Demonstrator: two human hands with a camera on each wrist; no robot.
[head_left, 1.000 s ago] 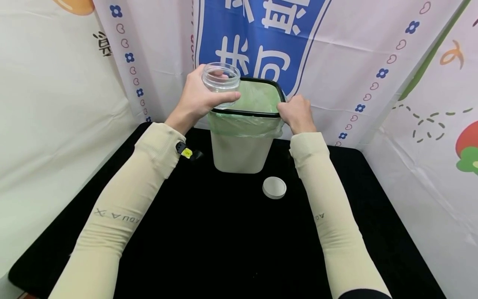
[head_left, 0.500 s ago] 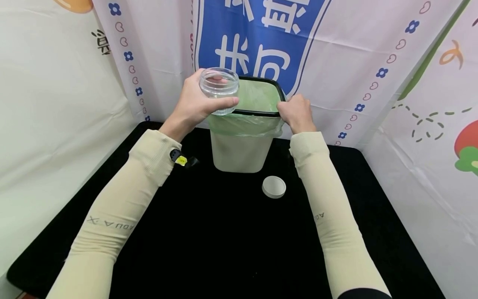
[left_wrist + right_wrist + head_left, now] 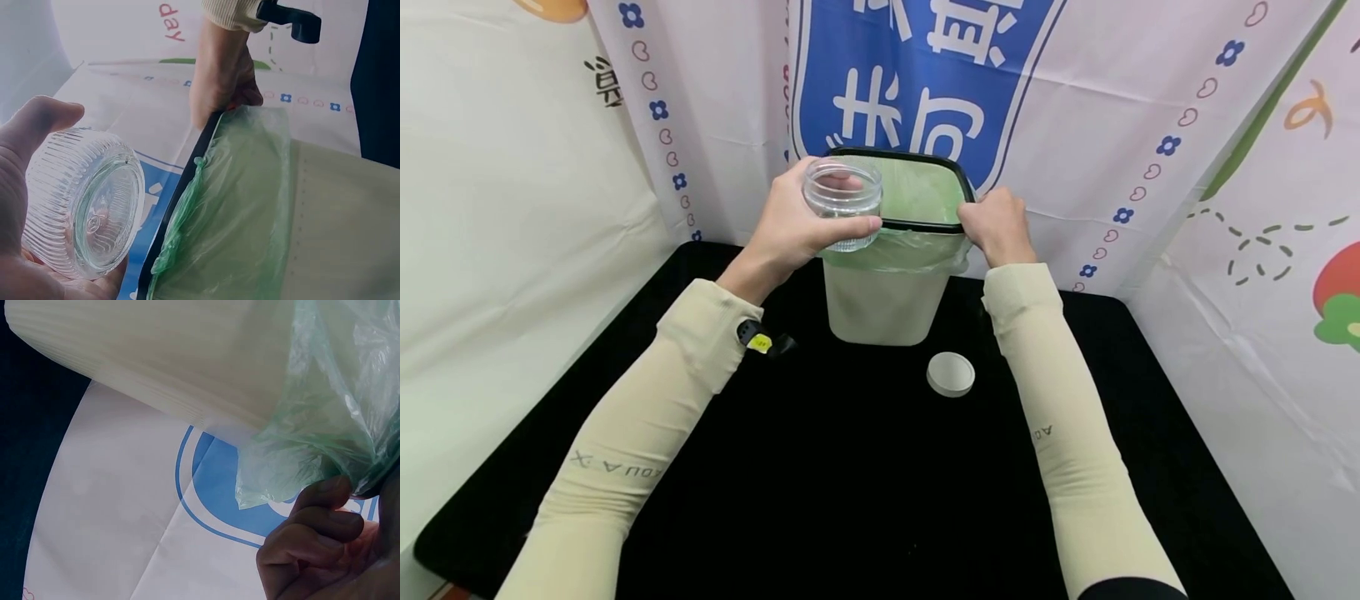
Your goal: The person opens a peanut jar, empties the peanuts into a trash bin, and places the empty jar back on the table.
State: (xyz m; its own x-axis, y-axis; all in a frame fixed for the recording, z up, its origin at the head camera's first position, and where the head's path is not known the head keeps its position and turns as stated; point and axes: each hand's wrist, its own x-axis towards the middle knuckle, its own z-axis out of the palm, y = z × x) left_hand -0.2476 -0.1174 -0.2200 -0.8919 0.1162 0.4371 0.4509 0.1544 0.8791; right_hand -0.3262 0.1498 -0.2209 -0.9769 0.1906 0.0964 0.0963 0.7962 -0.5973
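My left hand [image 3: 790, 218] grips a clear glass jar [image 3: 844, 198] without a lid, thumb along its near side. The jar is roughly upright, overlapping the left front corner of a pale trash can [image 3: 880, 304] in the head view. Its ribbed wall and round base [image 3: 107, 215] face the left wrist camera. At the can's right side, my right hand [image 3: 997, 227] grips the black rim [image 3: 917, 227] with curled fingers. A thin green trash bag [image 3: 917, 254] lines the can and folds over the rim; its loose edge [image 3: 269, 481] hangs beside the right fingers.
A white round lid [image 3: 951, 375] lies on the black tabletop [image 3: 820, 467], in front of the can. Behind the table hangs a printed white cloth [image 3: 722, 100] with a blue sign, and further printed cloths [image 3: 1262, 333] stand at both sides.
My left hand has lowered the jar toward me, from over the can's rim to its front left corner. The right hand keeps its hold on the rim.
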